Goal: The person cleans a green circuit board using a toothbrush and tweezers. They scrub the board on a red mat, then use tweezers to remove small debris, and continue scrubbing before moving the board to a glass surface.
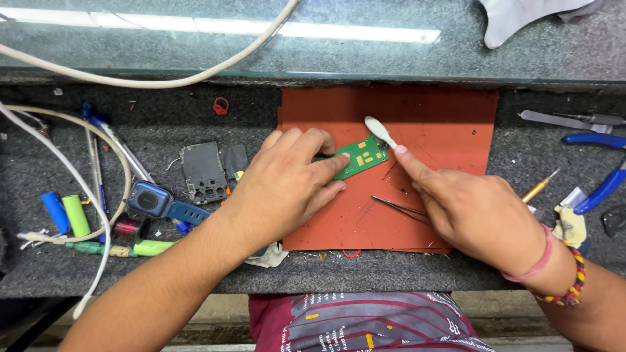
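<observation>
On the red mat (450, 117) at the middle of the grey bench (391, 274) lies a small green circuit board (365, 155), flat and partly hidden under the left hand (287, 182). That hand lies palm down, fingers stretched out and pressing on the board's near end to pin it in place; it is not curled around anything. The right hand (476, 208) is closed on the handle of a white brush (379, 130), index finger laid along it, with the brush head touching the board's far corner. Thin tweezers (401, 208) lie on the mat just beside the right hand, partly under it. The board looks light, thin and stiff, with small yellow parts on its face that are probably fragile, so it seems best held by its bare edges or pressed at a plain patch, as the fingers do now. It could slide easily on the mat if let go. To the left sit a blue smartwatch (149, 197), a dark phone frame (203, 173), a blue cell (55, 212), a green cell (76, 215) and white cables (117, 156). To the right lie blue-handled pliers (603, 189) and a yellow-tipped tool (538, 189).
</observation>
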